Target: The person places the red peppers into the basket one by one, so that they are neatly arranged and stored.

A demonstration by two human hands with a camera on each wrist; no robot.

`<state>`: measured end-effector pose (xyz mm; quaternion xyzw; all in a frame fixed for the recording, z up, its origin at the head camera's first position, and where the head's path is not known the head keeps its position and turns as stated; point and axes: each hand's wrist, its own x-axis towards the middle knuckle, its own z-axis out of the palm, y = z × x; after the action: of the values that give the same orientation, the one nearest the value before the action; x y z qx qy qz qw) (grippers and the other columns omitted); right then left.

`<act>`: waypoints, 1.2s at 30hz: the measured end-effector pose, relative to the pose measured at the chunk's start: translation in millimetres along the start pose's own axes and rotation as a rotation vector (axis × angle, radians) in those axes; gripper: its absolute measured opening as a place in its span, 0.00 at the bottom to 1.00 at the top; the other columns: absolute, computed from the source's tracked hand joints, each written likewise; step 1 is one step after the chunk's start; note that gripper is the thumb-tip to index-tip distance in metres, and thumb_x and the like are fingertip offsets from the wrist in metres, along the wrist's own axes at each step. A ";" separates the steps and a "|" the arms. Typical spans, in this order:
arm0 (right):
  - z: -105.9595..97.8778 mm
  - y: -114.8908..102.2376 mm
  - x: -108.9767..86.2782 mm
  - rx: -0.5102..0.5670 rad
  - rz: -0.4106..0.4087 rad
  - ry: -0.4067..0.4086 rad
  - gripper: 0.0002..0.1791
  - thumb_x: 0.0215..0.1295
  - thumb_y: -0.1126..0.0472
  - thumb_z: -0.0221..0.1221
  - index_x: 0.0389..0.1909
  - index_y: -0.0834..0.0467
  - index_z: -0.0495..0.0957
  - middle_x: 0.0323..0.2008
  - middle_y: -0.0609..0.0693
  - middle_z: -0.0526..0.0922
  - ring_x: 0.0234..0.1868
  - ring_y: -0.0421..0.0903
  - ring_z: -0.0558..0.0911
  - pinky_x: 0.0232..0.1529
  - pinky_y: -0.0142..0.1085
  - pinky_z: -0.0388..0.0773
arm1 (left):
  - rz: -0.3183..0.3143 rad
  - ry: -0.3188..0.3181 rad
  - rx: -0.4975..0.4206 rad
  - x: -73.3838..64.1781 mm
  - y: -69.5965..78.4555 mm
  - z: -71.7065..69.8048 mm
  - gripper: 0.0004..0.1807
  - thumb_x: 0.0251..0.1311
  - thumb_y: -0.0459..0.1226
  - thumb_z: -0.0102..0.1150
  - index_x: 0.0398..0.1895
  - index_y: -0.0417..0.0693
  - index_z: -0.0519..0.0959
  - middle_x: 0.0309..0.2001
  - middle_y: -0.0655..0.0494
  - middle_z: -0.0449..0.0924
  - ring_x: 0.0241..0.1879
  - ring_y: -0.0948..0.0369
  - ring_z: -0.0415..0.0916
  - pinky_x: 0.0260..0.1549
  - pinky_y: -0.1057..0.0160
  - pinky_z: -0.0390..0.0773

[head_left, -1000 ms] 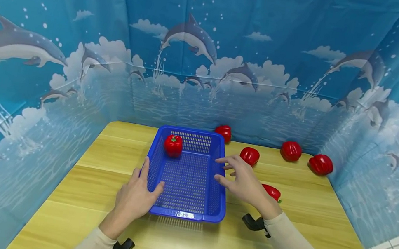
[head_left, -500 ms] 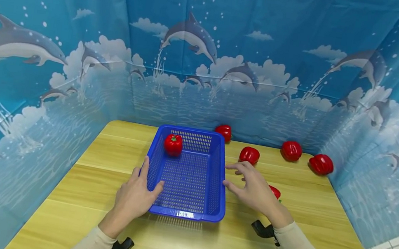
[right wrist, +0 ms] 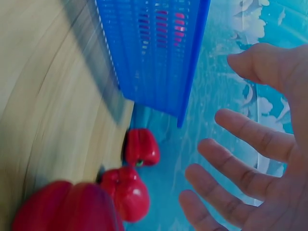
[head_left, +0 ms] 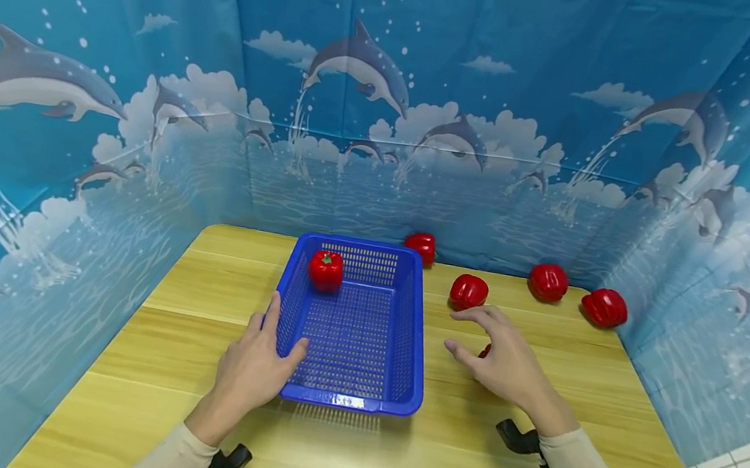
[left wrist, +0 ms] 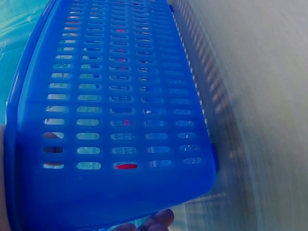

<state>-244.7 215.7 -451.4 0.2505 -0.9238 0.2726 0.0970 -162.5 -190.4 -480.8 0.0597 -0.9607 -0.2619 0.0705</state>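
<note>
The right hand (head_left: 513, 364) is at the right of the blue plastic basket (head_left: 350, 402), apart from its rim, and it is the nearer hand to the covered bell pepper (head_left: 485, 350). This red pepper lies to the basket's right, below the thumb and fingers; only a small piece shows in the gap between them, so I cannot tell its long axis. The right fingers are spread and lightly bent, gripping nothing. The left hand (head_left: 253, 367) holds the basket at its left rim, the thumb on the inner side and the fingers outside.

I count one basket and six red bell peppers. The upright pepper (head_left: 325, 272) stands inside the basket, toward its far left corner, stem up. Five are outside, to the basket's right: the covered one, the corner pepper (head_left: 420, 249) just beside its far right corner, the middle pepper (head_left: 468, 292) near its right side, and, well apart from it, the back pepper (head_left: 548, 282) and the outermost pepper (head_left: 604, 308).
</note>
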 end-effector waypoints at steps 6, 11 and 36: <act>-7.7 16.7 -7.8 -0.004 0.051 0.000 0.30 0.77 0.46 0.77 0.73 0.53 0.87 0.73 0.60 0.86 0.75 0.67 0.83 0.75 0.74 0.80 | 0.001 0.001 -0.001 -0.2 -0.1 0.8 0.57 0.81 0.58 0.65 0.99 0.44 0.47 0.86 0.25 0.68 0.50 0.30 0.91 0.42 0.35 0.93; -13.0 31.2 -16.0 0.021 0.107 -0.023 0.34 0.76 0.41 0.77 0.76 0.52 0.85 0.75 0.60 0.83 0.76 0.68 0.81 0.76 0.76 0.78 | 0.001 -0.004 -0.002 -0.9 -0.2 1.5 0.58 0.81 0.58 0.65 0.99 0.44 0.46 0.87 0.25 0.66 0.54 0.28 0.91 0.45 0.33 0.93; -11.9 79.6 -44.9 0.074 0.215 -0.071 0.47 0.70 0.39 0.81 0.83 0.55 0.77 0.76 0.66 0.80 0.70 0.68 0.83 0.67 0.67 0.88 | 0.002 -0.001 0.011 -0.6 -1.3 1.1 0.57 0.81 0.57 0.66 0.99 0.45 0.46 0.83 0.26 0.71 0.42 0.38 0.89 0.31 0.46 0.90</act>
<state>-246.8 298.5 -491.9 0.1627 -0.9376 0.3063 0.0250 -162.0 -190.9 -482.4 0.0590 -0.9622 -0.2567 0.0699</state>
